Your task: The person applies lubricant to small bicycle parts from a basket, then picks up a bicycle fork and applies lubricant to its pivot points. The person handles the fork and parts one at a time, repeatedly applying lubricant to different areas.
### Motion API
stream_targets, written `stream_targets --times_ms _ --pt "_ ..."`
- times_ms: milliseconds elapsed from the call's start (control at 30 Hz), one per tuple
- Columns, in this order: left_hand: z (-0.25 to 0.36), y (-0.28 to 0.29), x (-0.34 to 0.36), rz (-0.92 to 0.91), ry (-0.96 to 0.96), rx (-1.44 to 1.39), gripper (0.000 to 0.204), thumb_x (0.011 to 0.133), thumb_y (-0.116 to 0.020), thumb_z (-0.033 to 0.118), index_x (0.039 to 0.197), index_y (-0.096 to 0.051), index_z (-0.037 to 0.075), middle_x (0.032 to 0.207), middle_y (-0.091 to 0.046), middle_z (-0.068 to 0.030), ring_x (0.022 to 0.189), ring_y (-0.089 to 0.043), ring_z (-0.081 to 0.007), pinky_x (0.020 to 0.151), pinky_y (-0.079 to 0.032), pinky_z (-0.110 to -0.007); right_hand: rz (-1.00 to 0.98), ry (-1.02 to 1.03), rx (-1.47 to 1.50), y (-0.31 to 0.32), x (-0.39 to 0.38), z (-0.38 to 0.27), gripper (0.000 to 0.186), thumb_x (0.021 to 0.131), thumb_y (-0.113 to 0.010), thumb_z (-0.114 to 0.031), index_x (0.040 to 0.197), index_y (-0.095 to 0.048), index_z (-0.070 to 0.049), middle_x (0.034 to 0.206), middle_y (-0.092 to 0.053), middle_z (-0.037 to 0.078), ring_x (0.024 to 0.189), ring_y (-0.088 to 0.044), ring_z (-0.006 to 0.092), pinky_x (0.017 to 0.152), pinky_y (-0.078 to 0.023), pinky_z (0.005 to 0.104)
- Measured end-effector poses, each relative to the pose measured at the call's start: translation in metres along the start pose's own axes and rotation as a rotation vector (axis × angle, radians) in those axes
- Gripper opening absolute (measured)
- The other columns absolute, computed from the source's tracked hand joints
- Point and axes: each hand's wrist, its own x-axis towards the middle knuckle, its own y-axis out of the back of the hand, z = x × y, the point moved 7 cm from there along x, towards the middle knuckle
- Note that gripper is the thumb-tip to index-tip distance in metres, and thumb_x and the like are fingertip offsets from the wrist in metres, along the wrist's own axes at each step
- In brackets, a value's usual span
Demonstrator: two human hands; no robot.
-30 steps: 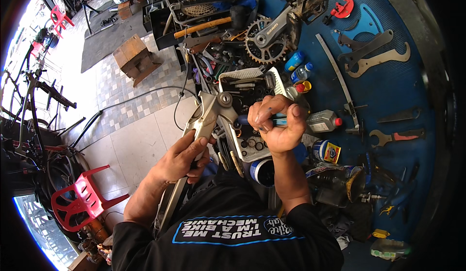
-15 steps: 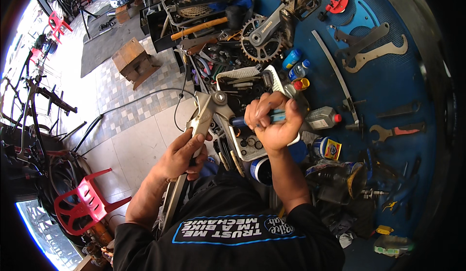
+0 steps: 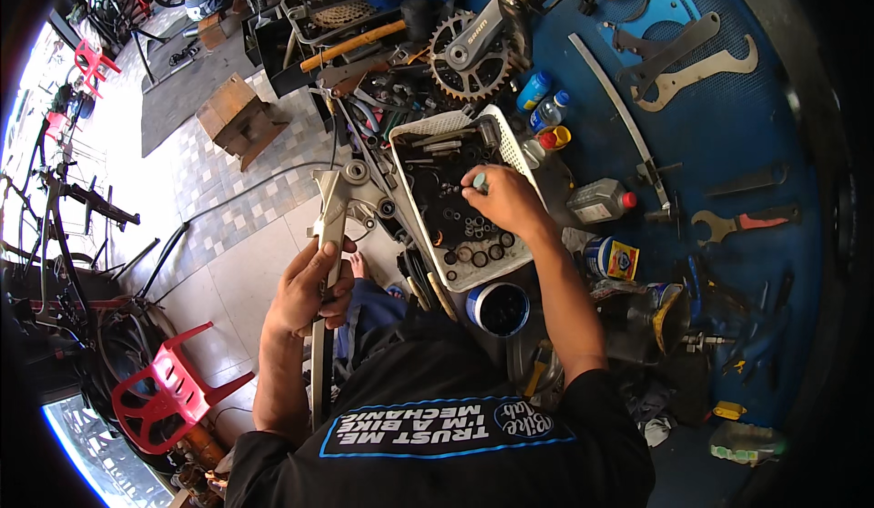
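My left hand (image 3: 311, 288) is wrapped round a silver-grey bicycle frame part (image 3: 333, 206). Round pivot eyes with bearings (image 3: 386, 208) show at its upper right end. Above a white plastic basket (image 3: 492, 274), my right hand (image 3: 510, 200) is closed round a tool with a teal handle end (image 3: 481, 182); the rest of the tool is hidden by the fingers and hand. Inside the basket lie rings (image 3: 480, 259), small dark parts and metal rods (image 3: 443, 147). The right hand is apart from the frame part.
Beyond the basket lie a crankset (image 3: 469, 48) and a wooden-handled hammer (image 3: 355, 45). Bottles (image 3: 596, 202) stand along its right, with wrenches (image 3: 696, 80) on the blue mat (image 3: 637, 226). A blue tub (image 3: 498, 309) stands nearer me; a red chair (image 3: 173, 390) is at left.
My right hand has moved from beside the frame part's pivot to over the basket, with the teal-handled tool in it. The left hand and frame part have shifted slightly left.
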Motion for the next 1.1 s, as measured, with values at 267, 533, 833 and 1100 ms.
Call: stream_targets --times_ms 267,533,833,1100 --pt "-0.005 -0.007 -0.001 -0.021 0.008 0.014 0.038 0.113 -0.042 0.037 0.126 -0.051 0.003 0.067 -0.044 -0.0049 0.040 -0.037 -0.0097 0.034 -0.035 -0.026 -0.157 -0.073 -0.185 -0.062 0.013 0.029 0.022 0.090 -0.072 -0.023 0.109 -0.077 -0.013 0.111 -0.074 0.013 0.101 -0.072 0.0377 0.090 -0.058 0.0487" --pt "-0.011 -0.005 0.003 -0.014 0.023 -0.010 0.036 0.113 -0.042 0.036 0.125 -0.052 0.003 0.067 -0.044 -0.0050 0.041 -0.037 -0.0096 0.034 -0.035 -0.026 -0.229 -0.028 -0.240 -0.089 0.011 0.029 0.016 0.090 -0.072 -0.022 0.100 -0.075 -0.009 0.111 -0.071 0.013 0.100 -0.072 0.0380 0.086 -0.058 0.0502" --pt "-0.011 -0.003 0.002 -0.019 0.020 -0.017 0.037 0.113 -0.043 0.037 0.125 -0.053 0.003 0.069 -0.045 -0.0047 0.041 -0.038 -0.0097 0.035 -0.035 -0.026 -0.245 0.024 -0.311 -0.105 0.005 0.020 0.018 0.088 -0.073 -0.018 0.101 -0.073 -0.005 0.115 -0.069 0.017 0.099 -0.073 0.0395 0.083 -0.060 0.0513" --pt "-0.011 -0.003 0.000 -0.051 0.024 -0.031 0.037 0.114 -0.043 0.037 0.124 -0.055 0.003 0.072 -0.047 -0.0048 0.043 -0.039 -0.0105 0.037 -0.037 -0.027 -0.103 -0.039 -0.003 -0.078 0.008 0.013 0.021 0.088 -0.077 -0.020 0.100 -0.074 -0.004 0.105 -0.071 0.016 0.091 -0.073 0.0370 0.080 -0.058 0.0461"
